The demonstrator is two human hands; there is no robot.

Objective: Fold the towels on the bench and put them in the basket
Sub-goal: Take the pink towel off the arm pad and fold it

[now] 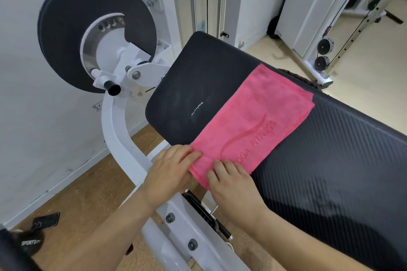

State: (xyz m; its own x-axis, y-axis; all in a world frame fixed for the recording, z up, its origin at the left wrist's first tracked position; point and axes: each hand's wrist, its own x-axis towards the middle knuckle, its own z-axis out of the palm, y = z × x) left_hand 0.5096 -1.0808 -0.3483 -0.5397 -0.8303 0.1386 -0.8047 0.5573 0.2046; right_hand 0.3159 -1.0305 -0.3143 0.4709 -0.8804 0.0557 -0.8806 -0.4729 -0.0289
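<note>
A pink towel point(253, 123) with a stitched fitness logo lies folded lengthwise across the black padded bench point(330, 160), its far end reaching the bench's far edge. My left hand point(169, 169) pinches the towel's near left corner at the bench's front edge. My right hand point(231, 185) grips the near end beside it, fingers curled over the cloth. No basket is in view.
A white machine frame point(116, 134) with a black round disc point(92, 33) stands left of the bench. Cable pulleys point(323, 55) and white posts rise at the back right. A small dark object point(47, 219) lies on the wooden floor at lower left.
</note>
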